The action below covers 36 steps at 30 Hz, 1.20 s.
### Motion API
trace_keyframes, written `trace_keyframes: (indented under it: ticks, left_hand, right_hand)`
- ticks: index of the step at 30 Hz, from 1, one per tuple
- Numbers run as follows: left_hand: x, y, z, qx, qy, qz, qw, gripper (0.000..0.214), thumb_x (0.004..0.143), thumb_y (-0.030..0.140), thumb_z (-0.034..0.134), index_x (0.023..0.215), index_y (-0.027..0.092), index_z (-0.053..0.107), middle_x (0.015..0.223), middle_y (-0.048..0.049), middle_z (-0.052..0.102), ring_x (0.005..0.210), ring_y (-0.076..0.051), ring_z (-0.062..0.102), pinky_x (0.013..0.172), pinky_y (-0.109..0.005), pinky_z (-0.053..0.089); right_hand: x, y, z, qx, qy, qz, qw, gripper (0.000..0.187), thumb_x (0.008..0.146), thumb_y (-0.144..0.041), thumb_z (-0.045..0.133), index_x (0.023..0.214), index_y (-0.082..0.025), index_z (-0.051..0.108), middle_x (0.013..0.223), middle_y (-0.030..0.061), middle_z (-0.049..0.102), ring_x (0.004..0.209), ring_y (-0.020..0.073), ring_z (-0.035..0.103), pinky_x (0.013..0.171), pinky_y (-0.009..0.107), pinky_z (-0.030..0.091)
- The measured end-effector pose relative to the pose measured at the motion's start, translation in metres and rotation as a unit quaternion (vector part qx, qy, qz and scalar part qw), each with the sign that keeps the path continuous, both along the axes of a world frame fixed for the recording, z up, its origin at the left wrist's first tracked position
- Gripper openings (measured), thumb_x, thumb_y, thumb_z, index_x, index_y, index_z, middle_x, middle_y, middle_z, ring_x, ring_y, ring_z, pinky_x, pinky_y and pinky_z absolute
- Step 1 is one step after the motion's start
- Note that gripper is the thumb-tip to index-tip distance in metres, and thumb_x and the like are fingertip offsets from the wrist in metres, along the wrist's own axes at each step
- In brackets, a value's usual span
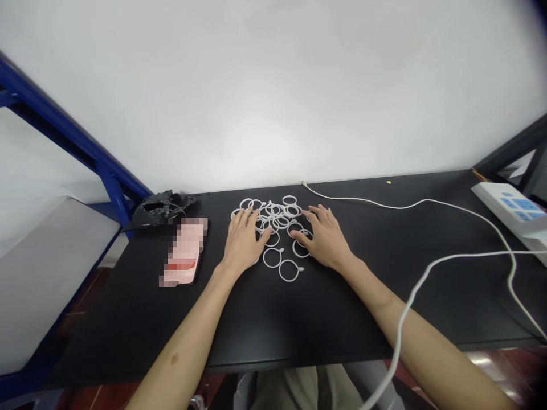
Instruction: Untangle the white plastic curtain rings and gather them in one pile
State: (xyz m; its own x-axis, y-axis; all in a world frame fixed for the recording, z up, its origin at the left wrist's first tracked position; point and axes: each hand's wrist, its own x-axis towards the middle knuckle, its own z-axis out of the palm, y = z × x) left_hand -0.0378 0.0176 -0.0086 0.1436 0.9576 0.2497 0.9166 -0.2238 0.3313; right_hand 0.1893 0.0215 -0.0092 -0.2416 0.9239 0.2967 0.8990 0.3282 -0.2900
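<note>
A loose pile of white rings (281,221), each with a small tab like a curtain ring's eyelet, lies on the black table between my hands. My left hand (245,240) rests palm down over the pile's left side, fingers stretched and the thumb pointing in. On the right side, my right hand (323,236) lies with its fingers spread over some rings, its thumb pointing toward the pile. Nearer to me, one ring (272,258) and another ring (289,270) lie outside the heap. Some rings are partly hidden under both hands.
A pink phone-like slab (188,250), partly blurred, lies to the left. Behind it is a crumpled black plastic bag (160,208). A white cable (405,206) crosses the right side, and another white cable (404,319) passes over my right forearm. A white device (508,205) stands far right.
</note>
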Motion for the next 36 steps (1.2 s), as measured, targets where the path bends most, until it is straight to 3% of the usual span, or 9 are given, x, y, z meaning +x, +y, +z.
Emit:
trace_keyframes:
  ticks: [5,10,13,19,24,31,36]
  left_hand:
    - [0.003,-0.004,0.009,0.011,-0.015,-0.024,1.000,0.061,0.095,0.056,0.041,0.141,0.017,0.043,0.150,-0.0130,0.043,0.143,-0.031,0.029,0.117,-0.052,0.025]
    - [0.013,-0.020,0.026,-0.026,0.020,-0.199,0.979,0.093,0.075,0.078,0.053,0.149,0.026,0.031,0.160,-0.0047,0.025,0.149,-0.031,0.013,0.121,-0.051,0.017]
    - [0.017,-0.024,0.025,-0.036,0.044,-0.231,0.971,0.100,0.072,0.076,0.059,0.152,0.027,0.024,0.161,-0.0050,0.021,0.149,-0.032,0.012,0.122,-0.051,0.012]
    - [0.010,-0.016,0.014,0.000,0.044,-0.183,0.982,0.084,0.082,0.064,0.059,0.150,0.025,0.029,0.158,-0.0084,0.030,0.148,-0.031,0.016,0.121,-0.053,0.013]
    - [0.007,-0.015,0.016,0.013,0.011,-0.151,0.988,0.066,0.087,0.054,0.058,0.143,0.026,0.039,0.150,-0.0066,0.043,0.144,-0.029,0.025,0.120,-0.052,0.020]
    - [0.011,-0.019,0.025,0.035,-0.054,-0.173,0.983,0.034,0.090,0.038,0.058,0.121,0.024,0.060,0.133,-0.0036,0.058,0.133,-0.026,0.038,0.112,-0.047,0.037]
    - [0.012,-0.022,0.032,0.024,-0.069,-0.217,0.973,0.013,0.086,0.029,0.063,0.098,0.025,0.067,0.131,-0.0024,0.059,0.131,-0.027,0.039,0.110,-0.050,0.039]
  right_hand:
    - [-0.001,0.000,0.001,0.017,0.007,-0.012,1.000,0.063,0.094,-0.059,0.038,0.132,-0.011,0.055,0.137,0.0182,0.052,0.138,0.0353,0.037,0.116,0.054,0.027]
    - [-0.001,-0.001,0.004,0.045,0.025,-0.033,0.998,0.055,0.097,-0.052,0.037,0.128,-0.011,0.058,0.133,0.0185,0.054,0.131,0.0345,0.043,0.112,0.053,0.031]
    - [-0.001,-0.002,0.008,0.043,0.035,-0.033,0.998,0.053,0.097,-0.051,0.039,0.126,-0.011,0.059,0.128,0.0188,0.056,0.125,0.0339,0.046,0.108,0.053,0.035]
    - [-0.002,-0.005,0.012,0.045,0.062,-0.013,0.997,0.046,0.097,-0.048,0.041,0.123,-0.016,0.060,0.122,0.0169,0.058,0.117,0.0328,0.049,0.104,0.053,0.039]
    - [-0.004,-0.008,0.014,0.051,0.086,0.005,0.995,0.041,0.097,-0.045,0.043,0.120,-0.017,0.062,0.118,0.0159,0.060,0.115,0.0317,0.050,0.100,0.051,0.041]
    - [-0.005,-0.010,0.016,0.050,0.108,0.015,0.993,0.037,0.097,-0.043,0.046,0.115,-0.016,0.064,0.113,0.0133,0.062,0.109,0.0290,0.051,0.099,0.046,0.043]
    - [-0.006,-0.011,0.015,0.053,0.127,0.019,0.990,0.032,0.096,-0.041,0.047,0.112,-0.019,0.065,0.112,0.0117,0.063,0.108,0.0282,0.051,0.097,0.046,0.044]
